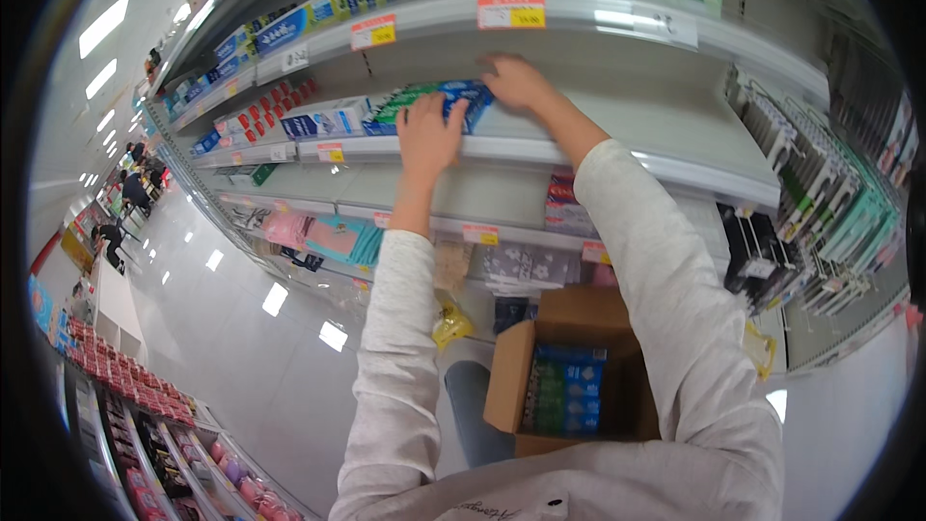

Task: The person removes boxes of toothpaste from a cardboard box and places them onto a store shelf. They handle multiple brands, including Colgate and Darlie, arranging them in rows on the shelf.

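Observation:
On the middle shelf (598, 125) lies a row of slim green toothpaste boxes (389, 108) with blue toothpaste boxes (475, 108) at its right end. My left hand (431, 135) rests on the front of the row, its fingers stretched over the boxes. At the right end, my right hand (518, 82) reaches in from behind the blue boxes with its thumb beside them and its fingers apart. Neither hand has lifted a box off the shelf. Below my arms stands an open cardboard carton (509, 381) holding several blue and green boxes (567, 391).
White and blue boxes (328, 118) and red-and-white boxes (260, 116) continue the row leftward. Hanging packs (810, 174) project at the right. A shelf edge with price tags (511, 13) runs above my hands. A yellow bag (451, 323) is beside the carton. People (135, 188) are far down the aisle.

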Motion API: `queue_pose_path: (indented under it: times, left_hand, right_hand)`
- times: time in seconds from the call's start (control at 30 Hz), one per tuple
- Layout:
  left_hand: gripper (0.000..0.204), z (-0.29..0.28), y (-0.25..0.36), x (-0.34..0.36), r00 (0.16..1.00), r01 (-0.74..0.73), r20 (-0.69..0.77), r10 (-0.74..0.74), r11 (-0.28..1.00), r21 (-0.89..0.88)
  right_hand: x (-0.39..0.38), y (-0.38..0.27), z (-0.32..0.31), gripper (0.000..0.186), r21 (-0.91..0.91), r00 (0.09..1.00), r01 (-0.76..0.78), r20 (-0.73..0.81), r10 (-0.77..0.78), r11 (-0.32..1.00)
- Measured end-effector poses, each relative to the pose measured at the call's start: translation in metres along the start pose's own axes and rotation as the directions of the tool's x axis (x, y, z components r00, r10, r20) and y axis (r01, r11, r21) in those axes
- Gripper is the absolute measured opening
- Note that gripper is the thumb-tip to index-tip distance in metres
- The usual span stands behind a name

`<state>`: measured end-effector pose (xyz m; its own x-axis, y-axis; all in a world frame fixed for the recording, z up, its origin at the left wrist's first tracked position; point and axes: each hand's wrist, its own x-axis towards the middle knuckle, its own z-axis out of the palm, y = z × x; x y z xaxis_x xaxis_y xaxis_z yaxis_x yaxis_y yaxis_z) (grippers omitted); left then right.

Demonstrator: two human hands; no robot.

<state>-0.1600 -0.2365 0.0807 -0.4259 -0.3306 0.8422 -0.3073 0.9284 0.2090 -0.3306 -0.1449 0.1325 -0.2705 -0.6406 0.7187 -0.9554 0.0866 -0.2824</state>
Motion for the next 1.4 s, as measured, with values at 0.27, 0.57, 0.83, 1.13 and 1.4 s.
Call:
queue_pose_path:
  times: [0.27, 0.57, 0.83, 1.13, 1.4]
  left_hand:
    - [0.046, -0.013, 0.006, -0.032, 0.959, -0.167, -0.265, 0.102, 0.957, -0.236]
    - [0.025, -0.028, 0.182, -0.271, 0.655, 0.283, 0.707, 0.268, 0.78, -0.558]
    - [0.056, 0.063, 0.212, -0.461, -0.287, -0.183, 0.926, 0.246, 0.935, -0.305]
    - [0.07, 0.096, 0.186, -0.521, -0.192, -0.123, 0.978, 0.077, 0.987, -0.101]
    - [0.056, 0.102, 0.178, -0.523, -0.221, -0.182, 0.966, 0.134, 0.967, -0.176]
  right_hand:
    - [-0.241, -0.072, -0.098, 0.024, 0.418, 0.999, -0.049, 0.038, 0.037, 0.907]
    - [-0.556, -0.024, -0.048, 0.027, -0.29, 0.326, -0.502, 0.81, 0.488, 0.815]
    - [-0.579, -0.033, -0.033, 0.024, -0.202, 0.289, -0.635, 0.833, 0.472, 0.746]
    - [-0.589, -0.037, -0.036, 0.022, -0.168, 0.34, -0.641, 0.813, 0.473, 0.749]
    - [-0.575, -0.043, -0.041, 0.036, -0.272, 0.242, -0.613, 0.829, 0.504, 0.742]
